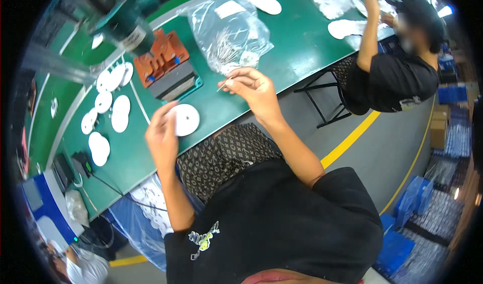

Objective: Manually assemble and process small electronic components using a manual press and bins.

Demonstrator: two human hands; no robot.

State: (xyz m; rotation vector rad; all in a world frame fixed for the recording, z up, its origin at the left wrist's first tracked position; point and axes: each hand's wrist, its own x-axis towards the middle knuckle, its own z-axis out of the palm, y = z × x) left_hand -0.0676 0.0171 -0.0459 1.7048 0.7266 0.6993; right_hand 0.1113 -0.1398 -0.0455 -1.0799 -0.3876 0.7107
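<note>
My left hand (163,135) grips a white round disc (187,120) by its left edge, close to the bench's front edge. A small dark hole shows near the disc's middle. To the right, my right hand (254,90) pinches a thin metal pin (221,87) between thumb and fingers, apart from the disc. Just beyond that hand lies a see-through plastic bag (231,32) with many similar thin pins in it. Behind the disc stands an orange and grey fixture block (173,65) beneath a dark green machine head (126,27).
Several white discs (121,114) lie on the left of the green bench (294,42). A white sole-shaped piece (257,0) rests at the back. A co-worker (397,73) sits at the right. A cable (113,188) runs over the bench's left end, near a blue bag of white parts (151,203).
</note>
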